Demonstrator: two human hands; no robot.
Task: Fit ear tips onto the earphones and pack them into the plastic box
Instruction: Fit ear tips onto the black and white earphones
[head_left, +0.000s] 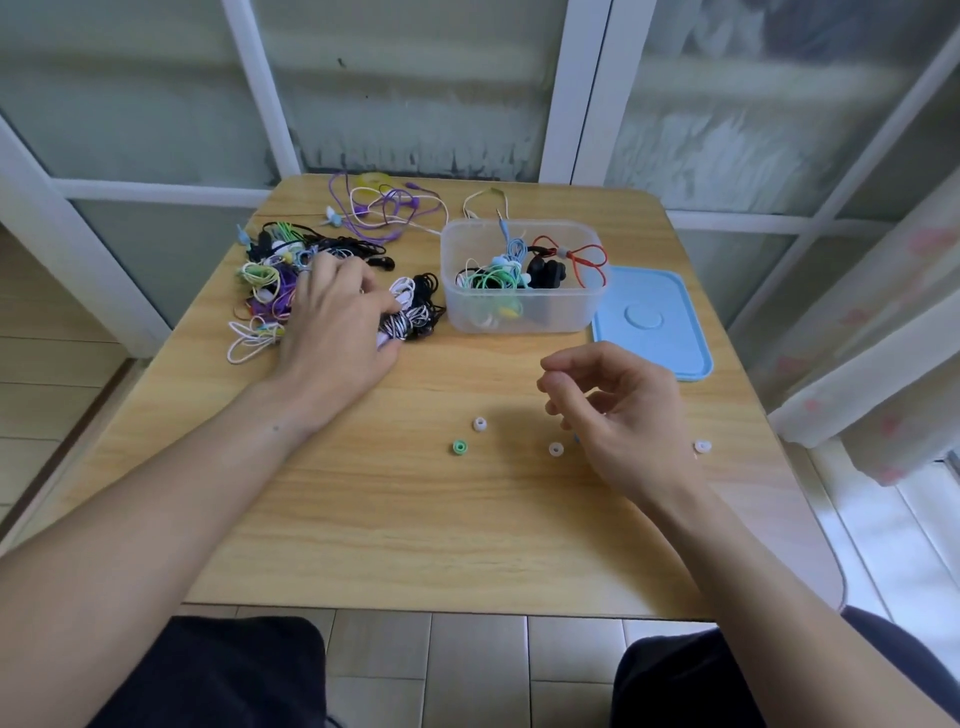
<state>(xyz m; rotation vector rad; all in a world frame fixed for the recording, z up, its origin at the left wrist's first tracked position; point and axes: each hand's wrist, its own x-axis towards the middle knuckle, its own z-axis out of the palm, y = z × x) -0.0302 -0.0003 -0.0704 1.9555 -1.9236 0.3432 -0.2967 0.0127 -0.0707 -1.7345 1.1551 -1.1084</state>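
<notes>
Wooden table (415, 519) standing on pale floor tiles (467, 665), frosted glass panels (405, 88) in white frames (576, 88) rising behind it, floral curtain (883, 332) hanging at right

Matt wood-grain table (415, 519); translucent frosted plastic box (522, 306).

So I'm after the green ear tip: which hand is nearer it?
Right. The right hand hovers beside the green ear tip; the left hand is farther, on the earphone pile.
</notes>
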